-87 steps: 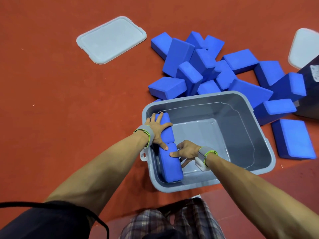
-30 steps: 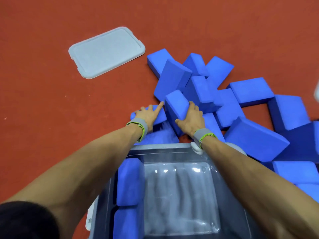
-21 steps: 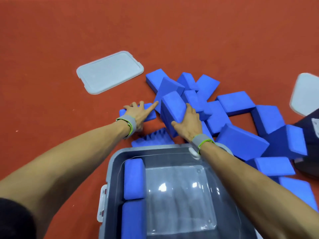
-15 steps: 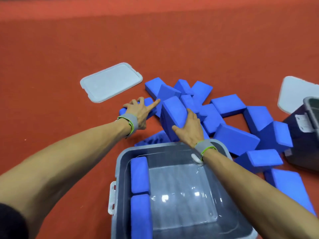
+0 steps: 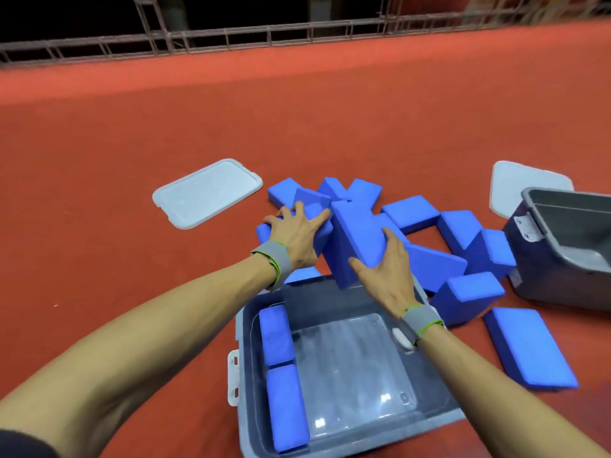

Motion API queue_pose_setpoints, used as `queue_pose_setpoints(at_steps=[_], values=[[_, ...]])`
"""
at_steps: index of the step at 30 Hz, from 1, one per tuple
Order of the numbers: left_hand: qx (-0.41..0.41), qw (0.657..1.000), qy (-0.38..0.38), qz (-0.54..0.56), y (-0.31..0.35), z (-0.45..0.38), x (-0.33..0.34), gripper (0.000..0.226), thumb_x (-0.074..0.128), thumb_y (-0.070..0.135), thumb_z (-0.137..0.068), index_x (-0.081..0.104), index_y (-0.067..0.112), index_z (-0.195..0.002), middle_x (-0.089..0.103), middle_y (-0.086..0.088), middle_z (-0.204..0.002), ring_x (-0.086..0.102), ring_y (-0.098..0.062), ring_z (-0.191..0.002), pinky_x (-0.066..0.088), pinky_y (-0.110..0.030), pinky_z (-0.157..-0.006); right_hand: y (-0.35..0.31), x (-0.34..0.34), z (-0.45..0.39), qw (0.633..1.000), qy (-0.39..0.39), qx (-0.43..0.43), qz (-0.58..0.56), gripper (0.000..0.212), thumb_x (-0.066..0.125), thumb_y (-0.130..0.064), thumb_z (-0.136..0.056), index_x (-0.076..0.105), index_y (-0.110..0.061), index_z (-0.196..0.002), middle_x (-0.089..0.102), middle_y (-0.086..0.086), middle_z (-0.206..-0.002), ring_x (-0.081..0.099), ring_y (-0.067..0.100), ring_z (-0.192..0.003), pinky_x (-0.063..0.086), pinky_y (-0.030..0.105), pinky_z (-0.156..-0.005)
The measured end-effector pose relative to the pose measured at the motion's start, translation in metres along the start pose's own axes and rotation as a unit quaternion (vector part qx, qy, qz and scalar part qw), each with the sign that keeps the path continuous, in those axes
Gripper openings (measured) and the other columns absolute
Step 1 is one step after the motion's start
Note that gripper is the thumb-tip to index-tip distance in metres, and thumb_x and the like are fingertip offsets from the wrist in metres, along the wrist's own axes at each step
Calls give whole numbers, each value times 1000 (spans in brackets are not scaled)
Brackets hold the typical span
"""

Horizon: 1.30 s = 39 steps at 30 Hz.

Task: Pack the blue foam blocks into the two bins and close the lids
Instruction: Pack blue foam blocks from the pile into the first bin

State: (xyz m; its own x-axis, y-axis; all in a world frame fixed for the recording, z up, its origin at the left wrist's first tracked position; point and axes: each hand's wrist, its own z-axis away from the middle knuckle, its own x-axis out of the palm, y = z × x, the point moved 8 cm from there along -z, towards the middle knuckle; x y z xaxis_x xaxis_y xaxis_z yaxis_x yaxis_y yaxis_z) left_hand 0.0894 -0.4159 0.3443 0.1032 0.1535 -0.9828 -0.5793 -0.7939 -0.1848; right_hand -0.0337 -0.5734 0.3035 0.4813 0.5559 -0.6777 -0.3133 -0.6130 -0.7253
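The left hand (image 5: 299, 238) curls over a small blue block (image 5: 317, 226) while the right hand (image 5: 385, 279) grips a large blue block (image 5: 355, 241) tilted over the far rim of the near bin (image 5: 330, 290). Two packed blocks (image 5: 281, 368) line the bin's left wall.

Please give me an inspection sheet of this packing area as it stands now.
Surface: red floor.
Job's things: near bin open, two foam blocks along its left wall; second bin open at right; two lids lie on the floor; block pile unpacked.
Clutter: nothing seen.
Grips: left hand holds one block; right hand holds another.
Cables: nothing seen.
Surroundings: metal railing behind.
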Motion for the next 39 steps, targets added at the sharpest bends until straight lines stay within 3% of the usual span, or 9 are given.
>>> queue_pose_setpoints(at_steps=[5,8,11,14,17,23,28,32,39], values=[[91,996,2,-17,26,8,-5,105,62,29,-68,5,39,-155,36,-14,-131,45,-37,-108,38,-53,-85,30,-24,27,999,-1,45,9,95,75,-48,-75,30,-16,-153,39,2,-155,36,27,-141,37,43,-113],[157,986,-24,-40,44,17,10,114,64,27,-66,-4,27,-158,35,-12,-136,43,-37,-114,38,-58,-92,47,-30,42,997,-20,72,17,93,75,-49,-75,33,-18,-151,42,2,-152,39,28,-138,41,43,-109],[233,970,-14,-68,63,26,20,104,63,30,-67,13,13,-157,39,-7,-138,43,-33,-118,31,-63,-103,58,-34,58,995,-24,91,16,82,78,-43,-73,41,-19,-143,50,1,-142,48,27,-128,44,37,-99],[323,943,22,-82,90,39,22,91,66,33,-63,34,10,-145,46,-6,-129,47,-32,-113,30,-62,-103,76,-32,76,992,-28,120,14,65,76,-42,-68,52,-21,-125,59,-2,-121,58,25,-110,49,34,-87],[389,917,25,-86,109,52,33,91,68,34,-60,37,11,-142,47,-5,-128,47,-31,-110,30,-62,-103,100,-28,95,987,-37,154,21,57,72,-45,-64,53,-23,-112,60,-2,-106,60,25,-97,53,40,-79],[505,860,44,-59,139,77,50,89,62,31,-55,42,14,-140,50,-3,-130,48,-28,-114,24,-62,-109,121,-22,120,976,-54,205,53,61,74,-46,-63,50,-21,-113,60,7,-111,60,31,-99,53,40,-82],[524,850,-42,-27,143,82,86,96,65,24,-54,36,21,-145,46,2,-139,43,-24,-125,20,-61,-114,138,-14,129,965,-80,235,84,77,68,-54,-58,50,-13,-121,59,12,-112,60,38,-103,53,41,-82],[486,865,-127,-14,119,75,127,96,66,18,-56,35,27,-146,44,6,-142,40,-22,-131,20,-60,-115,131,-13,136,962,-96,238,87,95,75,-49,-66,39,-8,-144,49,16,-130,52,39,-121,49,44,-99],[445,887,-120,-6,90,73,169,86,65,17,-59,40,33,-140,46,5,-132,40,-22,-126,14,-52,-117,118,6,152,957,-144,232,96,92,77,-43,-73,34,-10,-147,42,12,-134,47,36,-125,44,40,-104]])
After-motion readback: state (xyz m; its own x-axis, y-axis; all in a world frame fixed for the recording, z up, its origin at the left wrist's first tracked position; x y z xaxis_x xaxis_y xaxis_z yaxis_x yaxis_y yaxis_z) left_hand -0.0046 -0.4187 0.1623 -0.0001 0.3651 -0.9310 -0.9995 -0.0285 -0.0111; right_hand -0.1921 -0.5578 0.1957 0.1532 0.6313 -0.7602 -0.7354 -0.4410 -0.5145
